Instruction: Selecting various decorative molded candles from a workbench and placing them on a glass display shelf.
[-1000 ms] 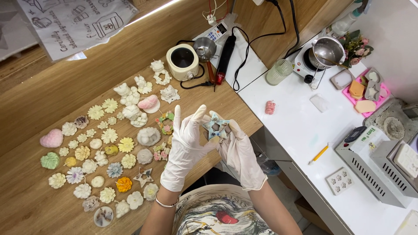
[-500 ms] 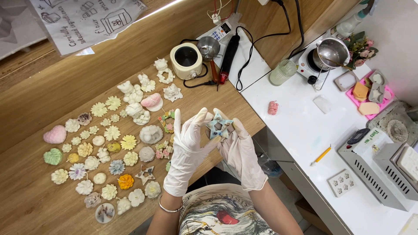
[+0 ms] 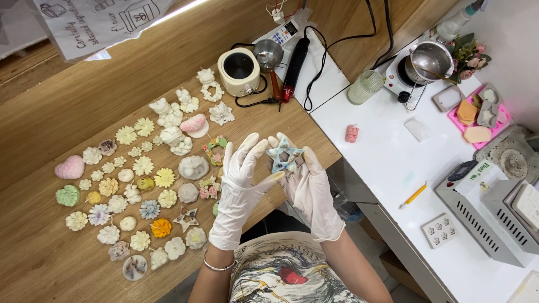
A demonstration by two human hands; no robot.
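A pale blue star-shaped wax piece (image 3: 284, 157) is held up above the wooden table's (image 3: 67, 101) near edge. My right hand (image 3: 310, 189), in a white glove, grips it from below and behind. My left hand (image 3: 243, 174), also gloved, has its fingers spread, with the thumb touching the star's lower left point. Left of my hands, several small wax flowers (image 3: 143, 165), shells and a pink heart (image 3: 69, 167) lie in rows on the wood. A smaller star (image 3: 186, 219) lies among them.
A round melting pot (image 3: 238, 70), a small metal cup and black cables sit at the back. On the white counter (image 3: 393, 163) to the right are a glass (image 3: 364, 86), a hot plate with a metal pitcher (image 3: 429, 60), a pink mould tray (image 3: 478, 115), a pencil and a scale.
My hands and the star have stayed almost in place, with the star turned slightly. The view has shifted a little.
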